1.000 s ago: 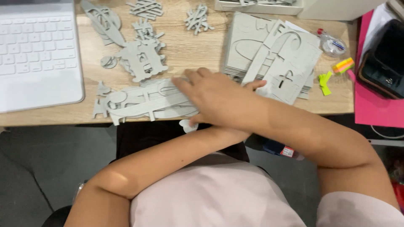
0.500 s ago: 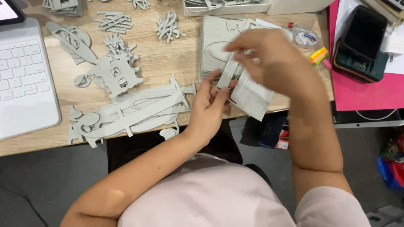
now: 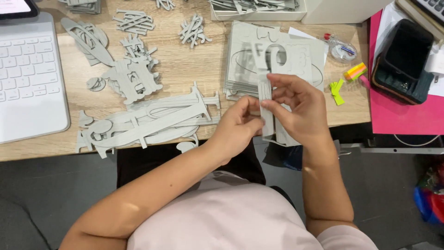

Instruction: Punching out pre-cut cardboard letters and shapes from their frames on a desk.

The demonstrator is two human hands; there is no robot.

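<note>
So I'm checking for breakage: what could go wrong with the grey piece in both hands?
The thin grey piece, pinched by the left hand and right hand, might bend or snap. The flat assembly overhangs the desk edge and could get knocked off.

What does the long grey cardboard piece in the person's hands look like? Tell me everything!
The long grey cardboard piece is flat, thin and matte, with an oval hole near its top and narrow slits along its body. It stands roughly upright above the wooden desk edge. The left hand pinches its lower part; the right hand grips its side.
</note>
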